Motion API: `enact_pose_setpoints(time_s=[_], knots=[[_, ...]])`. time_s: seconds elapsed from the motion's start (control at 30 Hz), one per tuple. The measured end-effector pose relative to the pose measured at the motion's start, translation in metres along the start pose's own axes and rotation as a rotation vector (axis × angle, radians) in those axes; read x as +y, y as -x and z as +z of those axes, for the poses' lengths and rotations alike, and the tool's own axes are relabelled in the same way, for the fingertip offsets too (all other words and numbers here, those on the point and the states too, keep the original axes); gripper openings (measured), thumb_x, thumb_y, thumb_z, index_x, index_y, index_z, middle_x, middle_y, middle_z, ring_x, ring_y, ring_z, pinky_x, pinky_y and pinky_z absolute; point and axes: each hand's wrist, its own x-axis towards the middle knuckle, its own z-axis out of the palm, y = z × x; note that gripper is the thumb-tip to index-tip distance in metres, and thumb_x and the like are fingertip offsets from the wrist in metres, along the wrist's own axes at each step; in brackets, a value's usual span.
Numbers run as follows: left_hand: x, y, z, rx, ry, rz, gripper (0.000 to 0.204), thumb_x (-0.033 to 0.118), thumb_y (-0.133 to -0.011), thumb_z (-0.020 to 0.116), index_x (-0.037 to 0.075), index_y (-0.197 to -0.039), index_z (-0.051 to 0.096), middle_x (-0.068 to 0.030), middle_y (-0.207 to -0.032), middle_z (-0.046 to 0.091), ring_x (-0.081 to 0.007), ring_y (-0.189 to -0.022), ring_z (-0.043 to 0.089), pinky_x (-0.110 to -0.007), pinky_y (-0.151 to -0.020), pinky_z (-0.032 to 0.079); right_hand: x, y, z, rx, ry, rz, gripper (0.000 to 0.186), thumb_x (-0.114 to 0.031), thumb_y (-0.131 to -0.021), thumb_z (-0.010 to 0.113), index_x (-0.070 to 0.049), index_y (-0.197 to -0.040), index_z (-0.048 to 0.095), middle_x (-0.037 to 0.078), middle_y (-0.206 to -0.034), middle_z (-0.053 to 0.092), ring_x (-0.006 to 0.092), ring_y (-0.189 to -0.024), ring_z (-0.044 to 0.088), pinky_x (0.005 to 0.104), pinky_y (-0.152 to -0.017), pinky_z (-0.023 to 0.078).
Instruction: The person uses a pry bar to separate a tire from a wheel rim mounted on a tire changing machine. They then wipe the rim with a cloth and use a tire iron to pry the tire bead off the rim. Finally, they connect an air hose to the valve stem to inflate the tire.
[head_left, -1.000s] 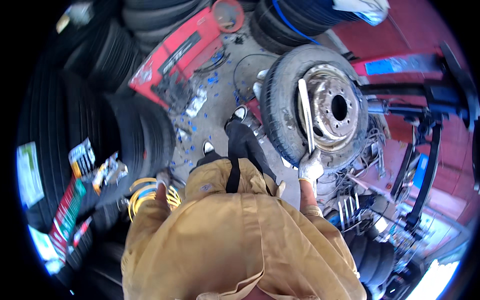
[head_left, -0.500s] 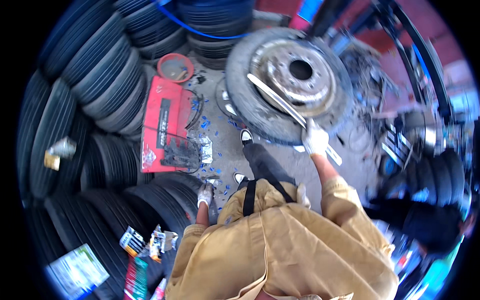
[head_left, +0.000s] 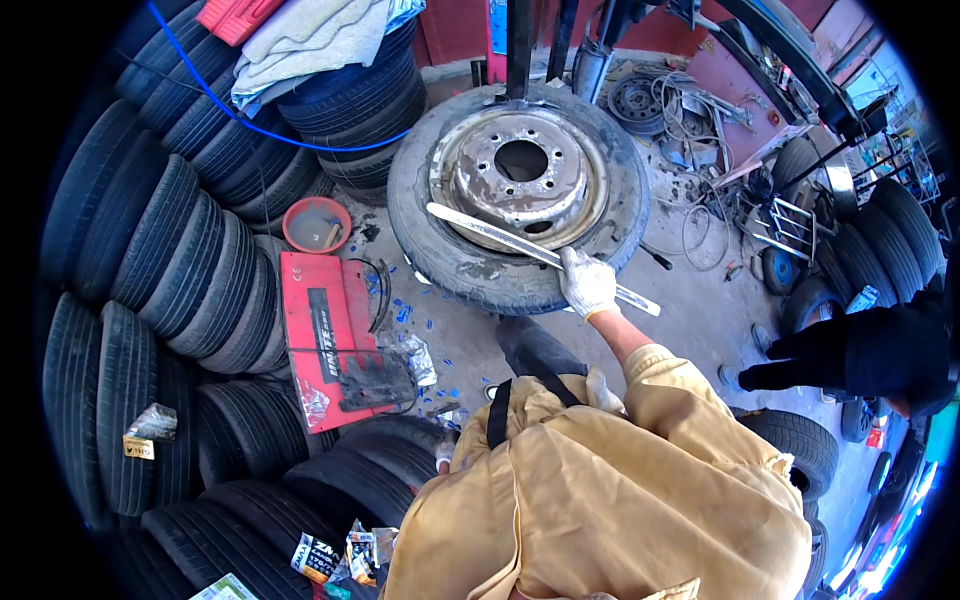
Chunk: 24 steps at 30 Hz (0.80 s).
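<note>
My right hand (head_left: 588,284), in a white work glove, is closed around a long flat silver tyre lever (head_left: 490,232). The lever slants across the near side of a large worn tyre (head_left: 418,165) mounted on a rusty steel wheel rim (head_left: 480,165). Its far tip lies over the near-left edge of the rim, and its other end sticks out past my hand. At my left side, my gloved left hand (head_left: 446,448) is low beside the jacket, near several tyres; the sleeve and jacket hide most of it, fingers included.
Stacked tyres (head_left: 190,270) line the left. A red machine case (head_left: 325,330) and a red basin (head_left: 318,226) stand on the floor. Cables and scrap metal (head_left: 690,110) lie at the far right. A person in dark clothes (head_left: 870,350) stands at right, near more tyres.
I have stepped closer to the wheel. The lever lies at a flatter slant, still in my right hand. My left hand has drawn in toward my body, partly out of sight.
</note>
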Motion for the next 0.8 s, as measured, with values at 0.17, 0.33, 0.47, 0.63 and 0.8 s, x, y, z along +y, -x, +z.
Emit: enact_pose_setpoints(time_s=[0.17, 0.33, 0.47, 0.63, 0.8], knots=[[0.003, -0.010, -0.010, 0.034, -0.251, 0.078, 0.031, 0.033, -0.092, 0.061, 0.004, -0.095, 0.071, -0.0215, -0.095, 0.071, -0.0421, -0.094, 0.065, -0.049, -0.084, 0.051, -0.005, 0.005, -0.008, 0.017, -0.031, -0.003, 0.018, -0.025, -0.087, 0.062, -0.013, -0.101, 0.058, 0.010, -0.086, 0.067, 0.0315, -0.075, 0.070, 0.0478, -0.066, 0.054], [0.022, -0.037, -0.019, 0.134, -0.242, 0.167, 0.036, 0.036, -0.094, 0.058, 0.002, -0.096, 0.071, -0.0223, -0.093, 0.070, -0.0396, -0.090, 0.064, -0.048, -0.082, 0.050, -0.001, -0.004, -0.014, -0.036, -0.056, 0.026, 0.020, -0.024, -0.086, 0.062, -0.013, -0.102, 0.059, 0.011, -0.088, 0.068, 0.0318, -0.077, 0.071, 0.0480, -0.068, 0.054], [0.004, -0.062, -0.020, 0.020, -0.050, 0.054, 0.041, 0.038, -0.095, 0.054, 0.000, -0.088, 0.069, -0.0149, -0.081, 0.069, -0.0263, -0.073, 0.062, -0.043, -0.068, 0.047, -0.007, 0.003, -0.009, -0.005, -0.115, 0.043, 0.016, -0.021, -0.089, 0.055, -0.012, -0.102, 0.059, 0.011, -0.088, 0.070, 0.0319, -0.079, 0.072, 0.0493, -0.071, 0.055], [0.044, -0.082, -0.003, -0.161, -0.080, 0.270, 0.032, 0.035, -0.095, 0.058, 0.005, -0.089, 0.068, -0.0056, -0.075, 0.067, -0.0186, -0.060, 0.060, -0.035, -0.053, 0.046, 0.000, 0.005, -0.002, -0.011, -0.079, 0.128, 0.017, -0.022, -0.088, 0.057, -0.011, -0.101, 0.061, 0.012, -0.089, 0.070, 0.0321, -0.079, 0.071, 0.0493, -0.069, 0.054], [0.093, -0.067, 0.029, -0.197, 0.596, 0.097, 0.035, 0.041, -0.097, 0.061, 0.008, -0.109, 0.066, -0.0056, -0.091, 0.071, -0.0178, -0.072, 0.066, -0.032, -0.059, 0.051, -0.007, 0.002, -0.011, -0.039, -0.099, 0.077, 0.018, -0.021, -0.094, 0.049, -0.010, -0.103, 0.060, 0.013, -0.092, 0.070, 0.0324, -0.082, 0.072, 0.0492, -0.071, 0.055]])
